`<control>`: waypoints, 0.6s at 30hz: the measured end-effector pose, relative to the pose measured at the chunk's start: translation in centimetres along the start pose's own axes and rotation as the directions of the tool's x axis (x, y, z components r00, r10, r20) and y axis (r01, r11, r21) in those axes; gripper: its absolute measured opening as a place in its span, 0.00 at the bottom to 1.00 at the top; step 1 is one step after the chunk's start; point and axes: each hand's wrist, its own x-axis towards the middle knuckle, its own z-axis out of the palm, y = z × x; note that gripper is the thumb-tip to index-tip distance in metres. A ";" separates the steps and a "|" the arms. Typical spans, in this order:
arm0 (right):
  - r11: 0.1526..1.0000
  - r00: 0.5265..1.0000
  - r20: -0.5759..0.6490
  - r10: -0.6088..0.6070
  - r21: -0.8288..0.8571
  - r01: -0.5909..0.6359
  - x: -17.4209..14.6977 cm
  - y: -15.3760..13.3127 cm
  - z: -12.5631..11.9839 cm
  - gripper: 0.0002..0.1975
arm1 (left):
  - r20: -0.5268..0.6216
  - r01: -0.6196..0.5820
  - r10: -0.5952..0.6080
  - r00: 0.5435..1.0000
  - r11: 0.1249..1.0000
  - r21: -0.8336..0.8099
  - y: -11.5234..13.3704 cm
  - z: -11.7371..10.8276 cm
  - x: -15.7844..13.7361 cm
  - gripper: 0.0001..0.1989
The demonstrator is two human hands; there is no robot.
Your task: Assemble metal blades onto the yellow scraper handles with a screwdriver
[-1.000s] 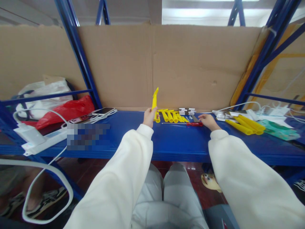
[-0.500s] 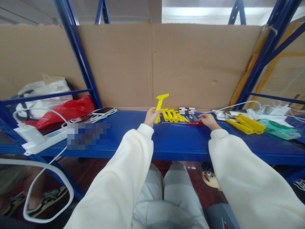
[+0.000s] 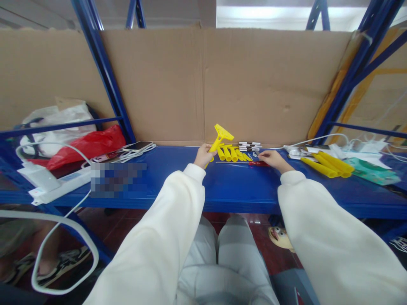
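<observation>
My left hand [image 3: 202, 156] is closed around the handle of a yellow plastic scraper [image 3: 221, 134]. The scraper is held tilted above the table, its wide head up and to the right. My right hand [image 3: 272, 160] has its fingers pressed together above the red handle of a screwdriver [image 3: 254, 164]; what they pinch, if anything, is too small to make out. Between the hands lie several yellow tubular handles [image 3: 234, 156] and smaller yellow pieces [image 3: 244, 157]. Behind these sits a stack of small black-and-white pieces [image 3: 249, 146].
On the right lie several yellow cone-shaped tubes [image 3: 332, 165] and a green packet [image 3: 372, 170]. A phone [image 3: 139, 146] with white cable, a red bag [image 3: 89, 146] and a white power strip [image 3: 63, 186] are on the left. Cardboard [image 3: 248, 84] stands behind the blue table [image 3: 235, 190].
The scraper has turned in my left hand, so its head now leans right and shows its broad face. My right hand has shifted left, over the screwdriver's handle.
</observation>
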 end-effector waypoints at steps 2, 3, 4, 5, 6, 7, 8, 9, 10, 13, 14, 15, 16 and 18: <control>0.999 0.998 0.046 -0.036 0.009 0.036 -0.1 -0.4 0.1 0.06 | -0.002 -0.033 0.034 0.999 0.998 0.050 -0.2 0.0 0.1 0.14; 0.999 0.996 0.067 -0.049 0.009 0.049 -0.2 -0.7 0.1 0.06 | -0.003 -0.052 0.052 0.999 0.994 0.091 -0.2 0.0 0.0 0.12; 0.998 0.994 0.088 -0.058 0.007 0.058 -0.3 -0.9 0.2 0.06 | -0.005 -0.071 0.072 0.997 0.986 0.150 -0.3 0.0 0.0 0.11; 0.998 0.992 0.110 -0.062 0.003 0.062 -0.4 -1.2 0.2 0.06 | -0.009 -0.091 0.096 0.995 0.970 0.227 -0.3 -0.1 -0.2 0.10; 0.998 0.989 0.131 -0.062 -0.002 0.063 -0.6 -1.4 0.2 0.05 | -0.011 -0.113 0.123 0.992 0.941 0.319 -0.2 -0.1 -0.4 0.10; 0.998 0.987 0.151 -0.059 -0.009 0.061 -0.6 -1.6 0.2 0.04 | -0.006 -0.134 0.151 0.989 0.899 0.417 -0.1 -0.2 -0.6 0.10; 0.998 0.984 0.169 -0.057 -0.015 0.061 -0.7 -1.7 0.1 0.04 | 0.002 -0.153 0.177 0.984 0.846 0.511 0.0 -0.2 -0.9 0.11; 0.998 0.981 0.185 -0.059 -0.019 0.063 -0.8 -1.8 0.1 0.04 | 0.023 -0.169 0.192 0.981 0.791 0.588 0.1 -0.2 -1.2 0.12; 0.997 0.978 0.196 -0.065 -0.022 0.071 -0.8 -1.9 0.1 0.04 | 0.048 -0.179 0.195 0.980 0.742 0.646 0.3 -0.3 -1.5 0.13; 0.993 0.970 0.218 -0.105 -0.025 0.113 -0.8 -1.9 0.0 0.04 | 0.111 -0.187 0.159 0.981 0.621 0.761 0.8 -0.4 -2.1 0.16; 0.992 0.968 0.224 -0.117 -0.028 0.126 -0.8 -1.8 0.0 0.04 | 0.124 -0.182 0.138 0.983 0.588 0.788 1.0 -0.5 -2.3 0.17; 0.990 0.965 0.229 -0.126 -0.029 0.137 -0.7 -1.8 -0.1 0.05 | 0.134 -0.176 0.117 0.984 0.558 0.811 1.1 -0.5 -2.4 0.18; 0.989 0.962 0.236 -0.134 -0.030 0.145 -0.7 -1.8 -0.1 0.05 | 0.140 -0.170 0.096 0.985 0.534 0.828 1.2 -0.6 -2.5 0.18; 0.986 0.956 0.249 -0.152 -0.028 0.164 -0.7 -1.8 -0.1 0.08 | 0.146 -0.159 0.066 0.987 0.501 0.850 1.4 -0.6 -2.6 0.19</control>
